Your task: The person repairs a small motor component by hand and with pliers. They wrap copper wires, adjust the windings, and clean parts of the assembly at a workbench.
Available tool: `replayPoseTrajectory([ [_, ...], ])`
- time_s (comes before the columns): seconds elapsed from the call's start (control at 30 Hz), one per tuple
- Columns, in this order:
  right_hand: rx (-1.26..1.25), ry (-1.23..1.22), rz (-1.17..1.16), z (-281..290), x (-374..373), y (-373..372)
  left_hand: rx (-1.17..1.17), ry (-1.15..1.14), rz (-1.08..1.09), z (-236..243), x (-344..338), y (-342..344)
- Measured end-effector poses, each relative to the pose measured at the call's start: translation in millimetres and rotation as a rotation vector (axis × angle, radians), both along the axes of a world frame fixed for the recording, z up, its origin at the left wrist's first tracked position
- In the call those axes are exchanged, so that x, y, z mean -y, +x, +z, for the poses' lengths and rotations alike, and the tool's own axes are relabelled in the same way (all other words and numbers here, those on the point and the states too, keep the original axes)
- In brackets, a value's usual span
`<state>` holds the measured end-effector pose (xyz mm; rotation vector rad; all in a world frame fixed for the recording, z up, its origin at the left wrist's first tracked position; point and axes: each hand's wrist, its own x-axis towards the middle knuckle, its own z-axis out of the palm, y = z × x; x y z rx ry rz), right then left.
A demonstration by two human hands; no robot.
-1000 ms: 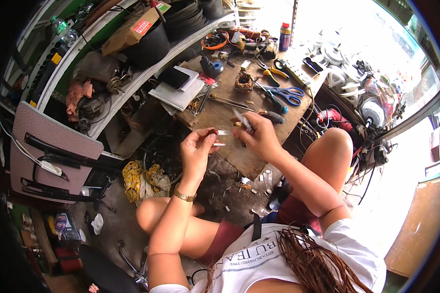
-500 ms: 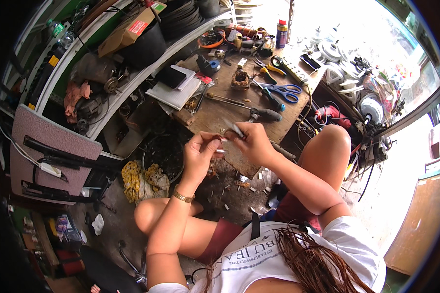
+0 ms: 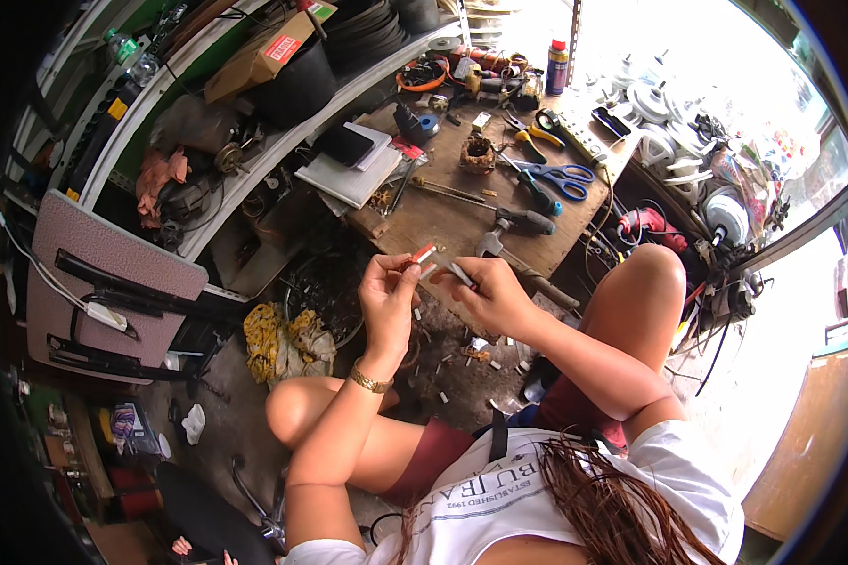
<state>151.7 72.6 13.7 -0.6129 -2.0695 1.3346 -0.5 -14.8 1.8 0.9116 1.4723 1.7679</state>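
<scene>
At upper centre, the bench is bare, worn wood, matt and stained. The scissors on it have glossy blue plastic handles. A matt cardboard box sits upper left, and crumpled yellow cloth lies on the rough floor at centre left.

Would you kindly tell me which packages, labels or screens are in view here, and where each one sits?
Cardboard box: top left shelf, brown, oblong, red and white label on its end.
Spray can: back of the bench, upright cylinder, red cap, blue and yellow label.
Dark tablet: flat on white papers, bench's left end, black screen off.
</scene>
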Motion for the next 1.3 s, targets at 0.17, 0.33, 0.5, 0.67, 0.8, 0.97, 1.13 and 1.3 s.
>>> replayPoseTrajectory([
  [0.17,0.006,-0.004,-0.057,3.2,9.3,1.4,0.129,0.075,-0.005,1.0,-1.0,11.4],
  [0.33,-0.007,0.134,-0.041,7.4,13.6,2.9,0.245,0.078,-0.042,7.2,2.3,23.0],
  [0.5,0.078,0.197,0.007,10.2,12.9,5.5,0.249,0.097,-0.037,7.6,5.2,25.6],
  [0.67,0.108,0.222,0.005,15.8,11.8,7.1,0.147,0.148,-0.043,0.1,5.0,21.2],
  [0.8,0.178,0.157,0.029,21.9,9.6,10.1,0.025,0.188,-0.069,1.8,4.4,17.9],
  [0.97,0.117,0.191,-0.031,16.4,13.5,6.6,-0.116,0.201,-0.046,-6.3,3.5,16.2],
  [1.13,0.061,0.233,-0.145,16.2,21.0,2.3,-0.101,0.221,0.032,-8.0,-0.5,30.0],
  [1.3,-0.070,0.024,-0.096,-2.8,18.8,-5.8,-0.114,0.208,0.035,-12.5,-1.7,37.0],
])
